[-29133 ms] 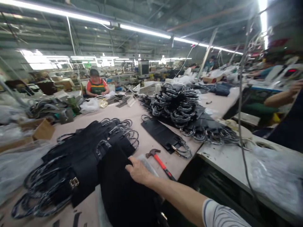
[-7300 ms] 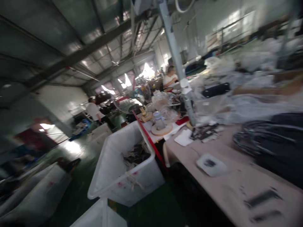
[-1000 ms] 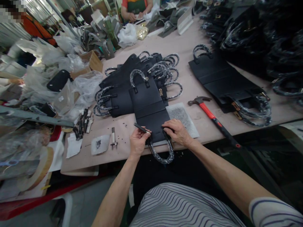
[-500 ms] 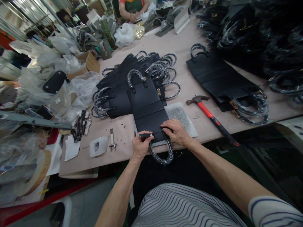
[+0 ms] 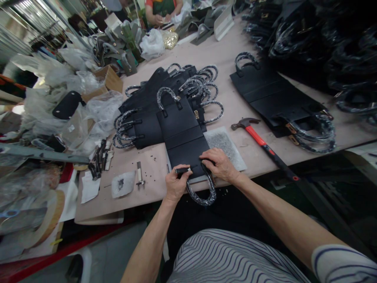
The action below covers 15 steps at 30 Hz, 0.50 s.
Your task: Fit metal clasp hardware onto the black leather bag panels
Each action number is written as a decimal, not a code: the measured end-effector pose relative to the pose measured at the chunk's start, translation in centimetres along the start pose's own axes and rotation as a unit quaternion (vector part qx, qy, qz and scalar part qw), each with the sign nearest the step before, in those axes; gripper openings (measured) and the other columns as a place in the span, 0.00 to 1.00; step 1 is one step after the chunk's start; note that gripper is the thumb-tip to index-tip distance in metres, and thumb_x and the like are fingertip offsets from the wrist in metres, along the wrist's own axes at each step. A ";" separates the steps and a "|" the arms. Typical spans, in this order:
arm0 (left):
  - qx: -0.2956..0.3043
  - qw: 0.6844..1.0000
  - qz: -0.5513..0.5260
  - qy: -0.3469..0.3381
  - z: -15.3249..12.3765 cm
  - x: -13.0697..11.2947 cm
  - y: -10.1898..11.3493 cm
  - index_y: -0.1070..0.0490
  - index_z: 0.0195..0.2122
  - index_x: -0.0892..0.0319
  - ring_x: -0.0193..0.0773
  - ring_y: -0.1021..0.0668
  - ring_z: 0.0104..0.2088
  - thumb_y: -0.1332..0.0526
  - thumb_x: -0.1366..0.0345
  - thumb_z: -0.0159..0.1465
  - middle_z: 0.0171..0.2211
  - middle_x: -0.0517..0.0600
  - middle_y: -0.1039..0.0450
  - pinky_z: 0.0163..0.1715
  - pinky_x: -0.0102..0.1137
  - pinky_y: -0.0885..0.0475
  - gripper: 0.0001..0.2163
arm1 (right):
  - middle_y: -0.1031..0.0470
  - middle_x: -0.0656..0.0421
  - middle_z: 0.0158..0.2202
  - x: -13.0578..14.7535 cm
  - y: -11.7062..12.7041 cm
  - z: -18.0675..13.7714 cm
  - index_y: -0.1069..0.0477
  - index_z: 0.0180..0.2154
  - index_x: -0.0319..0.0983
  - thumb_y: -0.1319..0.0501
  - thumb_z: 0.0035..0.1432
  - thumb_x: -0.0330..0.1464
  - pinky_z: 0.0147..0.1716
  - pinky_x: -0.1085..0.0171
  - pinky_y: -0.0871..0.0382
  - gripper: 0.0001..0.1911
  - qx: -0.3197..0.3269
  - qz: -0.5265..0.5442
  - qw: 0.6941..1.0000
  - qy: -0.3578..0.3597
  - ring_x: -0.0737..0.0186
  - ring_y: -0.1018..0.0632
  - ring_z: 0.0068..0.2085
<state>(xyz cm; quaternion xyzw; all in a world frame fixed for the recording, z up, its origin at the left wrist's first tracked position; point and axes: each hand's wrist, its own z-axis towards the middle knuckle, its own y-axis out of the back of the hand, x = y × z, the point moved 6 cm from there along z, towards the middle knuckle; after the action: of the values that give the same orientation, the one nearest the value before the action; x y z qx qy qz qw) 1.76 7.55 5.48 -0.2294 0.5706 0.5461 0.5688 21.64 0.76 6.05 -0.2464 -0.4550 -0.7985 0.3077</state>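
Observation:
A flat black bag panel [image 5: 186, 146] lies before me, its near end at the table edge. From that end a plastic-wrapped handle [image 5: 203, 201] loops out over the edge. My left hand [image 5: 176, 184] pinches a short black piece with a pale tip [image 5: 182, 170] beside the left foot of this handle; its exact kind is not clear. My right hand [image 5: 219, 165] is closed around the right foot of the handle, fingertips pressed to the panel. A second wrapped handle [image 5: 167, 90] arches at the panel's far end, on top of more panels.
A red-and-black hammer [image 5: 262, 143] lies right of the panel, near another black panel stack [image 5: 273, 94]. To the left are a metal tool [image 5: 140, 175], a plastic bag of small dark parts [image 5: 123, 184] and loose bits. Across the table sits a person [image 5: 163, 11].
Both hands keep nearly the same place and hold. The whole view has shifted slightly; the black piece in my left hand appears slightly turned.

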 end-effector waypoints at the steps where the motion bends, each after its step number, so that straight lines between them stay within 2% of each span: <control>1: 0.004 1.000 0.006 -0.002 0.0 -0.1 0.1 0.20 0.39 0.57 0.40 0.17 0.41 0.30 0.64 0.60 0.38 0.50 0.17 0.48 0.36 0.21 0.07 | 0.21 0.56 0.42 0.0 0.0 0.0 0.24 0.43 0.40 0.40 0.66 0.31 0.45 0.54 0.36 0.07 0.000 0.001 1.000 -0.001 0.54 0.25 0.43; 15: 0.002 1.000 0.013 0.014 0.0 0.3 0.7 0.19 0.39 0.56 0.41 0.16 0.41 0.30 0.62 0.61 0.39 0.50 0.17 0.49 0.38 0.21 0.07 | 0.20 0.55 0.42 -0.1 0.0 0.2 0.23 0.43 0.42 0.41 0.66 0.32 0.45 0.53 0.36 0.08 0.015 -0.003 1.000 -0.018 0.53 0.24 0.43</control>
<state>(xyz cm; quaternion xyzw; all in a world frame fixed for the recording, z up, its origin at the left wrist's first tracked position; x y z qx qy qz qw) 1.09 7.86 5.48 -0.2289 0.5824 0.5491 0.5540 21.75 0.94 6.08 -0.2548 -0.4735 -0.7878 0.3004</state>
